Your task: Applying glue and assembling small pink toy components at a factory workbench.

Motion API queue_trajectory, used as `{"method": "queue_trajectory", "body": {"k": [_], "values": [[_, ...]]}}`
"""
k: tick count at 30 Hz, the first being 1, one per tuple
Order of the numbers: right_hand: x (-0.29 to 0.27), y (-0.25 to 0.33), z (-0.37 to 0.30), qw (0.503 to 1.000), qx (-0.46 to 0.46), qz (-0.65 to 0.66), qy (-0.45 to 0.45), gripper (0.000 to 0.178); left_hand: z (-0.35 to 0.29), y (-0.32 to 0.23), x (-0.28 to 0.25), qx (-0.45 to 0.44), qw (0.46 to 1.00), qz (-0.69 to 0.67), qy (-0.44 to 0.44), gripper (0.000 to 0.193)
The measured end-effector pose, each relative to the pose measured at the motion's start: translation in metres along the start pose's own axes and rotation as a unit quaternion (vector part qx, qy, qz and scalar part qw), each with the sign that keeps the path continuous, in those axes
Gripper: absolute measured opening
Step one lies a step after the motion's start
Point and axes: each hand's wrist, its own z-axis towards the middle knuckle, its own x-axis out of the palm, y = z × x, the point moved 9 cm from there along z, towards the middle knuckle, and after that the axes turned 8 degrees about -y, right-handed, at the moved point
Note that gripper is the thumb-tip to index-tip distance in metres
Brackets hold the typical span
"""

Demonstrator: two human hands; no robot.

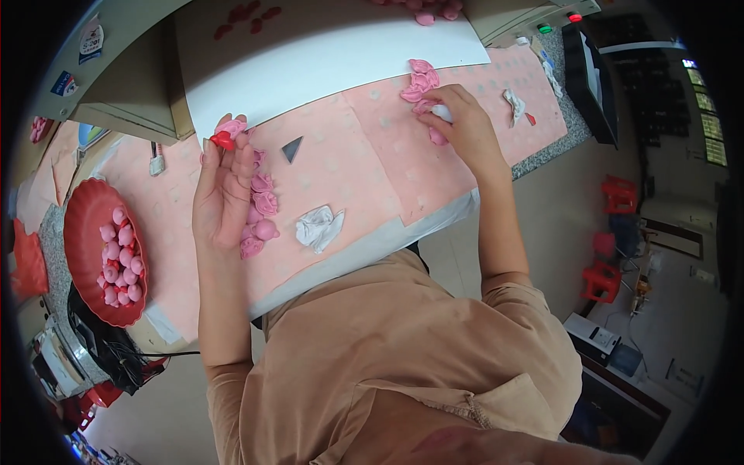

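My left hand (222, 190) is palm up over the left of the table, its thumb and fingers closed round a small red and pink moulded piece (223, 140). Just beside that hand runs a line of pink moulded pieces (265, 203), some ruffled and some round. On the right, my right hand (463, 124) bends its fingers down over a second line of pink pieces (421, 77). A small white thing (442, 113) shows between its fingers, its kind unclear. The fingertips touch or nearly touch one pink piece; the hand partly covers the line.
A red scalloped bowl (81, 232) of pink and red pieces stands at the left. On the pink table cover (364, 178) lie a dark triangular blade (291, 149), a crumpled white cloth (318, 228) and a white scrap (514, 107). A white board (333, 54) extends under the machine.
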Motion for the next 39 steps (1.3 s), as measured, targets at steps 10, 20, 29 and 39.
{"method": "queue_trajectory", "body": {"k": [10, 20, 29, 39], "values": [[0.066, 0.063, -0.006, 0.988, -0.086, 0.121, 0.05, 0.026, -0.005, 0.023, 0.005, -0.068, 0.997, -0.021, -0.019, 0.043], [0.059, 0.073, -0.028, 0.981, -0.115, 0.144, 0.059, 0.032, -0.008, 0.024, 0.009, -0.058, 0.997, 0.022, -0.038, 0.043], [0.079, 0.088, -0.021, 0.98, -0.069, 0.092, 0.161, 0.03, -0.011, 0.038, 0.002, -0.1, 0.994, 0.03, -0.038, 0.03], [0.079, 0.124, -0.002, 0.932, 0.085, 0.333, 0.115, 0.032, -0.015, 0.04, 0.001, -0.075, 0.988, 0.128, -0.042, 0.031]]}}
